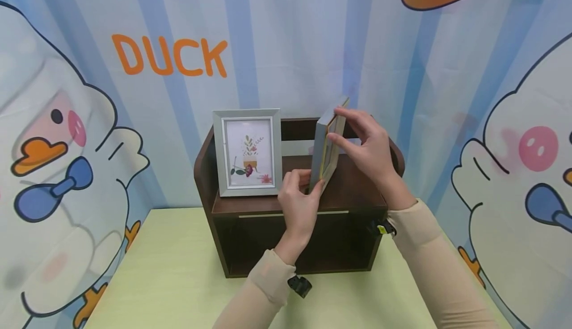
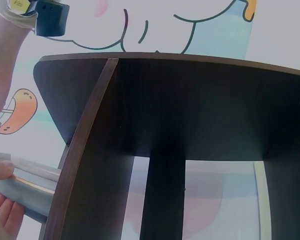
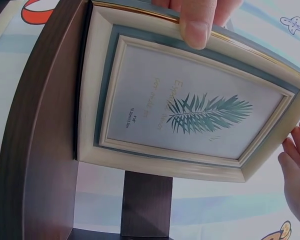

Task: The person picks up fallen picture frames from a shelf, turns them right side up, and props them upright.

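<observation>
A picture frame (image 1: 320, 145) stands nearly edge-on over the upper shelf of a dark brown rack (image 1: 295, 207). Its cream and blue-grey front, with a green leaf print (image 3: 210, 112), shows in the right wrist view. My left hand (image 1: 298, 207) pinches the near edge low down, thumb on the front side and fingers behind. Higher up, my right hand (image 1: 368, 143) holds the top corner between thumb and index finger. Left of them a second picture frame (image 1: 218, 155), pale grey with a potted-flower print, leans upright on the same shelf.
The rack stands on a pale green table (image 1: 170, 249) against a blue striped curtain (image 1: 286, 36) with duck cartoons. Side panels (image 1: 206, 170) rise at the shelf's ends, and a lower compartment (image 1: 295, 244) opens at the front. Each wrist wears a small black camera (image 1: 300, 285).
</observation>
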A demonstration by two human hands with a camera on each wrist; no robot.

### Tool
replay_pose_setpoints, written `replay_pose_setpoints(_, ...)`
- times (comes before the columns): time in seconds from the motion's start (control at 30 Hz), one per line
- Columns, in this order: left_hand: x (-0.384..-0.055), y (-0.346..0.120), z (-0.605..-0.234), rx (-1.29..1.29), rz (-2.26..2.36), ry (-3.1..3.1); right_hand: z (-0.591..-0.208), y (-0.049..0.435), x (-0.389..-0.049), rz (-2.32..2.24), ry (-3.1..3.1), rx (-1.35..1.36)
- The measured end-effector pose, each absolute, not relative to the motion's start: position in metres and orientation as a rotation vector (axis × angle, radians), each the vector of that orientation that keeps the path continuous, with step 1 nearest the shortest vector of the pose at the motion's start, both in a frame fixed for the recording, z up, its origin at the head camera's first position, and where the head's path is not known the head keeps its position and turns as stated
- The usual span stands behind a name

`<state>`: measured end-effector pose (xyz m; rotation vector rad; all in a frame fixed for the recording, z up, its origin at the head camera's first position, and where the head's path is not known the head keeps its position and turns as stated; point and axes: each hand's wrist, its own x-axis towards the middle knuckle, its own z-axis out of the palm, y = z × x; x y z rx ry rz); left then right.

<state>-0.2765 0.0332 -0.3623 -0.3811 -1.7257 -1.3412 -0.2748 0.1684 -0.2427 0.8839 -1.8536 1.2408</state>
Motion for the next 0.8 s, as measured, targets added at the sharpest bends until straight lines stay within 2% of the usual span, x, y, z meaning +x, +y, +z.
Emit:
replay_pose_setpoints(0.5,-0.268,0.040,-0.368,-0.466,-1.374,-1.730,-0.241,0.173,-0.274,1.177,-1.903,0.868)
replay_pose_setpoints(0.8,-0.263,0.044,-0.370,-0.576,-1.441,-1.713,-0.239,0.183,-0.281,1.213,-1.912,0.974)
